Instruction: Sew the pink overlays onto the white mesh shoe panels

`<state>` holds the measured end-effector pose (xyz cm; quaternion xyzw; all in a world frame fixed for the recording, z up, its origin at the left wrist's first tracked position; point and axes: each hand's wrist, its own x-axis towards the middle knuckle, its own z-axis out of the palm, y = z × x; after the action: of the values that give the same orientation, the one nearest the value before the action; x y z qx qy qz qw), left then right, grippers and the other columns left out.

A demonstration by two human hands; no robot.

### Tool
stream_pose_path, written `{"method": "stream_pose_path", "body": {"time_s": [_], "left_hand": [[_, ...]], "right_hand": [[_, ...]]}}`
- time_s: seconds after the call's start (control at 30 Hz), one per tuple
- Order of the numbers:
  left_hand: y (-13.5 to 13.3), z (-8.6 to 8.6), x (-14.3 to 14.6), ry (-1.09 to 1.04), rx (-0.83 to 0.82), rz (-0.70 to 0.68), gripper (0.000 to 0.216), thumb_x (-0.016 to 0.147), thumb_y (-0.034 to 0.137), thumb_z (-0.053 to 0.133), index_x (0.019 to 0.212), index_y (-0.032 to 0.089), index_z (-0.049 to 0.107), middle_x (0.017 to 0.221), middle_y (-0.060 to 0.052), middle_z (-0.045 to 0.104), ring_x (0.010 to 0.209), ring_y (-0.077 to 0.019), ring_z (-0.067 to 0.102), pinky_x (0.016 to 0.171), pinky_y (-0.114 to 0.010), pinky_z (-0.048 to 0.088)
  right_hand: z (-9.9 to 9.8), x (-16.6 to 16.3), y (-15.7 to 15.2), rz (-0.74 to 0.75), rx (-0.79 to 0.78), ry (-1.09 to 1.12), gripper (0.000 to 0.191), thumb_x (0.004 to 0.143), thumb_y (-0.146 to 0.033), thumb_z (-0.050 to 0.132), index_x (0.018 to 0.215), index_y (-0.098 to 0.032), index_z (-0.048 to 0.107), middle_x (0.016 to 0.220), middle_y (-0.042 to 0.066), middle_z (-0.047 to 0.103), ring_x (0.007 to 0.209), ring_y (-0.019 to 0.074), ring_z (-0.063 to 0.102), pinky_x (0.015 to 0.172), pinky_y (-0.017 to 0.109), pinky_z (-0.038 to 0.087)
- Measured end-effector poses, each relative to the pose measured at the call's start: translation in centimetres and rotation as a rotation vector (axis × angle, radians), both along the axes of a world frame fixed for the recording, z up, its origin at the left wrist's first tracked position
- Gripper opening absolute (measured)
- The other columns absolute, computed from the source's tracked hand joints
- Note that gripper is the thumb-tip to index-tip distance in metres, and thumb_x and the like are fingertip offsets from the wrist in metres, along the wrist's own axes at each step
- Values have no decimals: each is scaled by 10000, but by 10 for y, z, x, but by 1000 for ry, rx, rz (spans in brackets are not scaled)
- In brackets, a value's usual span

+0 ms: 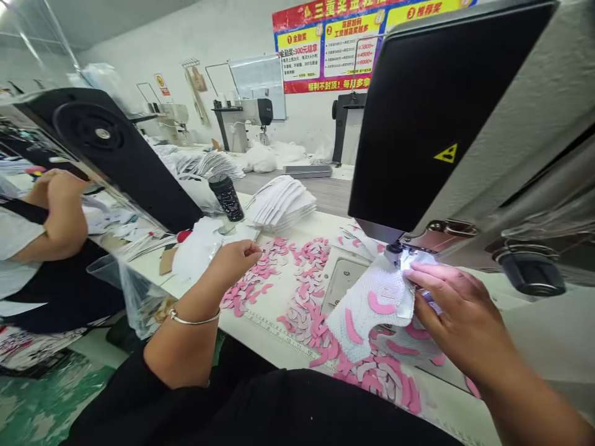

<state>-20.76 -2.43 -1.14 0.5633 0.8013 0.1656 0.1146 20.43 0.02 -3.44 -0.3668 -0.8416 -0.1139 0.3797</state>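
My right hand (449, 297) grips the right edge of a white mesh fabric piece (344, 319), close beside the lit needle area (395, 253) of a sewing machine. Curved pink patches (381, 303) lie on the mesh. Over the table's left part, near a heap of loose pink and pale curved pieces (260, 272), hovers my left hand (239, 257). Its fingers are curled together in a pinch, and whatever they may hold is hidden. More curved pieces (309, 285) spread between the left hand and the machine bed, and others (385, 375) lie below the mesh.
A stack of white fabric pieces (281, 201) and a black speckled tumbler (226, 197) stand behind my left hand. The black sewing machine head (432, 118) looms at right. A co-worker's arm (65, 217) is at far left, near a clear plastic bag (132, 291). A ruler strip (274, 331) edges the table.
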Motion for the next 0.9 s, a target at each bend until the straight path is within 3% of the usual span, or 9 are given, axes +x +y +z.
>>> {"method": "stream_pose_path", "body": {"time_s": [0.13, 0.27, 0.4, 0.53, 0.63, 0.73, 0.83, 0.9], "left_hand": [[2, -42, -11, 48, -101, -57, 122, 795, 294, 576, 809, 223, 675, 799, -22, 681, 724, -193, 602, 604, -287, 372], [13, -59, -5, 118, -129, -63, 120, 782, 259, 586, 858, 215, 668, 916, -61, 688, 839, -229, 616, 649, -299, 375], [13, -54, -2, 143, -187, -65, 68, 779, 260, 589, 802, 219, 639, 884, -61, 688, 838, -244, 620, 664, -312, 377], [8, -55, 2, 77, -324, -74, 98, 736, 308, 654, 717, 222, 610, 646, -15, 642, 632, -210, 615, 623, -301, 383], [7, -59, 6, 20, -365, -61, 117, 721, 309, 652, 701, 217, 582, 613, 2, 617, 505, -181, 579, 564, -294, 376], [9, -56, 12, -17, -336, -80, 141, 710, 308, 645, 676, 214, 545, 643, -8, 607, 479, -179, 553, 507, -294, 351], [15, -42, 27, -82, -245, -174, 212, 780, 409, 612, 712, 220, 544, 678, -12, 607, 541, -175, 541, 502, -281, 347], [20, -27, 44, -308, -110, -269, 257, 808, 472, 628, 785, 221, 581, 706, -11, 609, 617, -171, 546, 550, -275, 383]], "right_hand": [[-1, -2, 2, 29, 30, 36, 275, 943, -237, 564, 1210, -229, 633, 1216, 87, 650, 1118, 273, 621, 998, 450, 477], [-1, -3, 3, 28, 34, 47, 249, 949, -267, 567, 1179, -214, 646, 1199, 96, 658, 1106, 274, 623, 982, 448, 486], [-2, -3, 2, 16, 30, 43, 251, 949, -273, 569, 1178, -207, 646, 1198, 98, 661, 1123, 285, 617, 975, 457, 484], [-3, -3, 3, 19, 32, 39, 246, 947, -255, 562, 1175, -209, 642, 1189, 101, 656, 1114, 278, 619, 966, 451, 486], [-2, -4, 4, 22, 45, 41, 234, 938, -233, 573, 1163, -217, 636, 1184, 97, 651, 1112, 264, 617, 980, 445, 481], [0, -6, 3, 12, 52, 34, 234, 930, -212, 576, 1157, -224, 628, 1181, 91, 654, 1109, 269, 613, 986, 476, 474], [2, -9, -1, -22, 40, 11, 249, 926, -192, 583, 1168, -234, 623, 1192, 79, 663, 1106, 270, 609, 977, 488, 483], [3, -12, -3, -30, 65, 10, 258, 930, -170, 580, 1182, -217, 613, 1176, 90, 671, 1112, 263, 608, 990, 486, 486]]}}
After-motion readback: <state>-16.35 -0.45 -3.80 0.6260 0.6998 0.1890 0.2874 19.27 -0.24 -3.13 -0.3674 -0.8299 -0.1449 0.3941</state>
